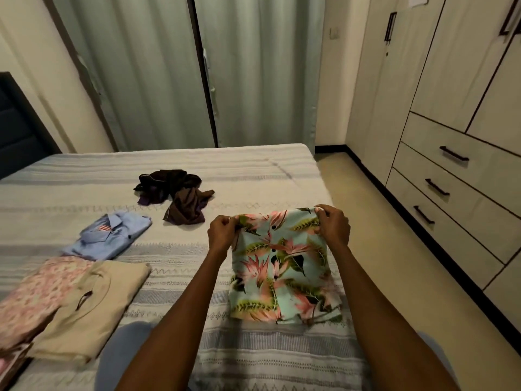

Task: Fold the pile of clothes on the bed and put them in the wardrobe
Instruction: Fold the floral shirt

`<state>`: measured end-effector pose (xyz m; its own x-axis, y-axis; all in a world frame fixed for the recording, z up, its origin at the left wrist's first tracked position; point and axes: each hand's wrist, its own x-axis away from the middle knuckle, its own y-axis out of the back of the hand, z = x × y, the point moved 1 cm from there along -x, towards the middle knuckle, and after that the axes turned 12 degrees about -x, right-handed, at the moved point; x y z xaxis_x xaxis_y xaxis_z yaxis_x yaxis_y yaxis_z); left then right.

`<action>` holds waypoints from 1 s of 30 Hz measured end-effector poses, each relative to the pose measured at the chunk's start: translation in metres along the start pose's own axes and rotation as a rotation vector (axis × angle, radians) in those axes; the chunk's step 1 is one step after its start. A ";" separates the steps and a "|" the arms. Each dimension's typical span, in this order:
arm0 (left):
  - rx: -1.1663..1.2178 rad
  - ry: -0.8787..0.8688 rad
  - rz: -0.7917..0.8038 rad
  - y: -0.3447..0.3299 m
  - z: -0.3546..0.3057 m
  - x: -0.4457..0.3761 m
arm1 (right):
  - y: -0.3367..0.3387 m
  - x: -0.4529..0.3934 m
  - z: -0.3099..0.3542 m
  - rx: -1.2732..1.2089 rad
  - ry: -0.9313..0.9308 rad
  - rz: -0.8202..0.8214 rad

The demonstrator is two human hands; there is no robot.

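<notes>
Our left hand and right hand pinch one floral shirt's far edge, its long axis running away from us; three folded garments lie lower left, one dark heap at centre.

We observe both hands raised over the near right part of the bed. The left hand pinches the upper left corner of a floral shirt; the right hand pinches its upper right corner. The shirt's lower part rests on the striped bedcover. A crumpled pile of dark clothes lies farther back, apart from the shirt. On the left we note a folded blue shirt, a folded beige garment and a pink patterned garment beside it. The wardrobe stands at right, doors and drawers closed.
</notes>
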<state>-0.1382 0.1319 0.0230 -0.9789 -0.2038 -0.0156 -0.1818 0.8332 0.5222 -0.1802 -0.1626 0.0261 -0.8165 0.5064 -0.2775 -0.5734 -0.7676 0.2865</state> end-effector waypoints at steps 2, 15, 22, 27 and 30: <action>0.017 -0.021 0.002 -0.002 0.002 0.006 | -0.001 0.001 -0.008 -0.056 0.009 -0.004; -0.086 -0.066 0.440 0.006 0.083 0.092 | 0.036 0.114 -0.100 -0.058 -0.007 0.102; -0.560 -0.177 0.636 -0.010 0.121 0.109 | 0.043 0.158 -0.152 0.322 -0.006 0.240; -0.750 -0.547 0.228 -0.039 0.106 0.105 | 0.014 0.142 -0.115 0.421 0.237 0.101; -0.826 -0.674 0.197 -0.072 0.098 0.106 | -0.022 0.138 -0.095 0.355 0.331 0.268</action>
<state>-0.2377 0.1010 -0.0993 -0.8799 0.4298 -0.2026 -0.1437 0.1657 0.9757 -0.2737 -0.1136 -0.1059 -0.9048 0.1172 -0.4094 -0.3831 -0.6437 0.6625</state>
